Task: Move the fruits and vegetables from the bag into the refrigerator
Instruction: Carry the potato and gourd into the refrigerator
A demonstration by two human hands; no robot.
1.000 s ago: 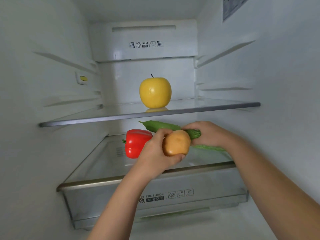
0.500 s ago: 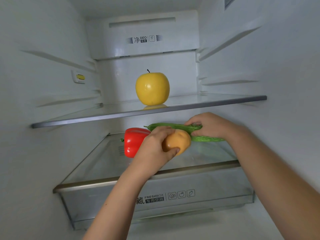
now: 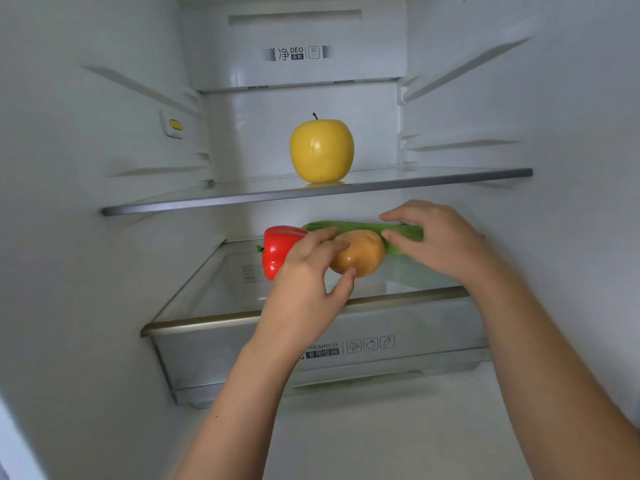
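My left hand [image 3: 304,285] is shut on a tan potato [image 3: 362,254], fingers on top and thumb under it, just above the lower glass shelf [image 3: 207,320]. My right hand [image 3: 436,240] curls around a long green cucumber [image 3: 349,226], which lies level along the back of that shelf, behind the potato. A red bell pepper [image 3: 275,247] stands on the same shelf, left of the potato and partly hidden by my left hand. On the upper glass shelf [image 3: 242,199] sits a yellow apple [image 3: 322,150]. The bag is out of view.
The refrigerator's white side walls close in left and right. Under the lower shelf is a clear crisper drawer [image 3: 433,337]. The upper shelf's front edge runs just above my hands. A small yellow switch [image 3: 175,124] sits on the left wall.
Both hands have gone further in over the lower shelf. The cucumber has swung from tilted to level at the back. The potato has come down beside the red pepper.
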